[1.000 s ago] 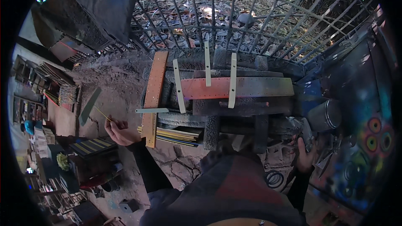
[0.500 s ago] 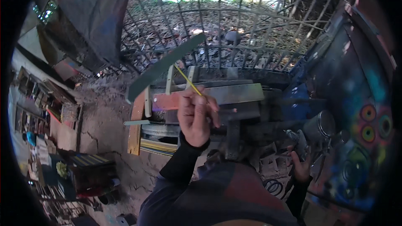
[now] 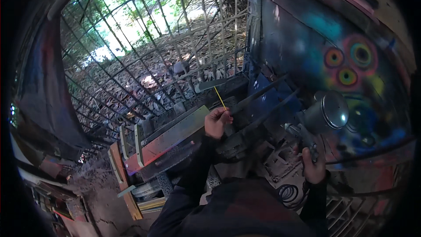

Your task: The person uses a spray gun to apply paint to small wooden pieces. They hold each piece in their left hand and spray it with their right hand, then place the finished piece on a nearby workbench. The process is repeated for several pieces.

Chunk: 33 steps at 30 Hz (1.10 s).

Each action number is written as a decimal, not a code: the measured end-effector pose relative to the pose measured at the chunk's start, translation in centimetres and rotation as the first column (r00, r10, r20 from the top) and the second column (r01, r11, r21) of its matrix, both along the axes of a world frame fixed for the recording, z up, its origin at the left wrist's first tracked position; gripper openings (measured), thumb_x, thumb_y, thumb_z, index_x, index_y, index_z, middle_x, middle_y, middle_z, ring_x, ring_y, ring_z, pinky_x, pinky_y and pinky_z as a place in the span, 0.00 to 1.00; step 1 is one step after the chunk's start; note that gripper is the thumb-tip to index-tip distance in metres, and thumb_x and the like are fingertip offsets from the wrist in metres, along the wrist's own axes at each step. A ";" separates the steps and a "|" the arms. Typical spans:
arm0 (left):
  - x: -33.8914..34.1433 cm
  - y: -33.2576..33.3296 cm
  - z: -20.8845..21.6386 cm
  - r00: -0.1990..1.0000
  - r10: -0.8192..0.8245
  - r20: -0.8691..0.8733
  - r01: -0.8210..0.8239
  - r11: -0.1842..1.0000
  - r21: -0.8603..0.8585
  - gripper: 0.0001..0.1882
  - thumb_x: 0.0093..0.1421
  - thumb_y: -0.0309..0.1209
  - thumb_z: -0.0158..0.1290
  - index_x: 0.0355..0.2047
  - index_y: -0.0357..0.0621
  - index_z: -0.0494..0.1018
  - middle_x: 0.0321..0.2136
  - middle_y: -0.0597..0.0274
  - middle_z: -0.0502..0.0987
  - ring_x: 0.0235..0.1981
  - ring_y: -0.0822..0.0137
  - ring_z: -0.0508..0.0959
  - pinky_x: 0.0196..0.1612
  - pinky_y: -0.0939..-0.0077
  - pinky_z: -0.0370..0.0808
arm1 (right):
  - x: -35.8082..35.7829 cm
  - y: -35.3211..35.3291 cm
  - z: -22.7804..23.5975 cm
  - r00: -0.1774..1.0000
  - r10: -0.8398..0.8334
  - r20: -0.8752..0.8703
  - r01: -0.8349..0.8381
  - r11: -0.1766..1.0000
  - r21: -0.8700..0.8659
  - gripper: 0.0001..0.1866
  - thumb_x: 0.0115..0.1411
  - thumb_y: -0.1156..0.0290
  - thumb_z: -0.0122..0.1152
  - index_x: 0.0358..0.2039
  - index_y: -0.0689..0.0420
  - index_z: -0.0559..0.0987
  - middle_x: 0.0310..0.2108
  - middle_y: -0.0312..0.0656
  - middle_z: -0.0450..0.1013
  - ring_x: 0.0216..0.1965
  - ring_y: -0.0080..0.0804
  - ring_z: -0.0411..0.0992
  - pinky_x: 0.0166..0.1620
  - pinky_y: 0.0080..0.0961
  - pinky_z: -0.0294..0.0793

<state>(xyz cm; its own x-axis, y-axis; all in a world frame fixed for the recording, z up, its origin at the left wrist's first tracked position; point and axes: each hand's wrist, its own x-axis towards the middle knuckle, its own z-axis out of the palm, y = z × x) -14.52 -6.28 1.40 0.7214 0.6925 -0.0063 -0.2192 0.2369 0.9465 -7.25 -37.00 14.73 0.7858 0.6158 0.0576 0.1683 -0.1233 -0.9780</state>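
Note:
My left hand (image 3: 216, 123) is closed in a pinch on a thin yellow rod (image 3: 220, 98). The rod's far end meets a flat grey-green strip (image 3: 212, 85), held out beyond my fingers; how the two are joined is too small to tell. Lower on the right, my right hand (image 3: 314, 166) grips a spray gun (image 3: 304, 136) by its handle. A shiny metal cup (image 3: 328, 112) is fitted to the gun, whose nozzle points to the left. Some fingers of the right hand are hidden behind the handle.
A long paint-stained board (image 3: 166, 138) lies left of my left hand, with pale narrow strips (image 3: 138, 145) across it. An orange-brown plank (image 3: 125, 180) stands at its end. Beyond is a metal bar fence (image 3: 175, 30). A paint-splashed panel (image 3: 302, 39) rises at right. A coiled hose (image 3: 288, 193) lies below.
The view has turned to the right. My left hand has carried the rod and strip rightward, away from above the board. My right hand still holds the spray gun, now raised a little.

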 end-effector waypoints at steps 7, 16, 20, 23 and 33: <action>6.3 3.4 -4.9 0.938 0.234 -0.258 -0.023 0.781 0.624 0.07 0.55 0.28 0.52 0.31 0.37 0.74 0.24 0.58 0.78 0.27 0.65 0.79 0.32 0.74 0.74 | -0.8 0.0 5.1 0.997 -0.059 0.056 0.048 0.983 0.176 0.25 0.59 0.65 0.52 0.54 0.64 0.64 0.31 0.39 0.72 0.30 0.21 0.70 0.32 0.18 0.69; 11.7 4.4 -5.6 0.977 0.189 -0.102 -0.055 0.679 0.732 0.07 0.52 0.31 0.57 0.29 0.42 0.76 0.24 0.56 0.79 0.27 0.64 0.80 0.32 0.73 0.75 | -1.3 -0.3 7.2 0.979 -0.203 0.022 0.195 0.962 0.194 0.24 0.59 0.67 0.52 0.54 0.64 0.65 0.29 0.38 0.72 0.25 0.18 0.68 0.26 0.14 0.66; 13.2 4.3 -4.4 0.977 0.185 -0.106 -0.044 0.662 0.748 0.06 0.51 0.30 0.57 0.29 0.43 0.76 0.25 0.59 0.79 0.27 0.67 0.80 0.32 0.74 0.75 | -1.5 0.1 7.7 0.968 -0.248 0.044 0.234 0.950 0.207 0.23 0.59 0.68 0.51 0.54 0.63 0.65 0.28 0.38 0.72 0.25 0.18 0.67 0.26 0.14 0.65; 13.6 4.5 -3.5 0.978 0.186 -0.092 -0.043 0.612 0.790 0.05 0.50 0.28 0.57 0.29 0.44 0.77 0.24 0.58 0.79 0.27 0.66 0.80 0.31 0.73 0.74 | -1.0 0.1 7.3 0.971 -0.225 0.081 0.205 0.957 0.204 0.23 0.60 0.68 0.51 0.54 0.63 0.65 0.28 0.38 0.72 0.25 0.17 0.67 0.26 0.14 0.65; 14.5 5.6 -1.5 0.969 0.248 0.001 -0.110 0.425 0.899 0.06 0.54 0.30 0.52 0.29 0.43 0.76 0.26 0.53 0.77 0.30 0.55 0.78 0.34 0.67 0.73 | -0.9 -0.1 8.3 0.981 -0.181 0.069 0.160 0.958 0.237 0.23 0.60 0.68 0.51 0.54 0.65 0.65 0.28 0.38 0.71 0.26 0.18 0.67 0.27 0.14 0.65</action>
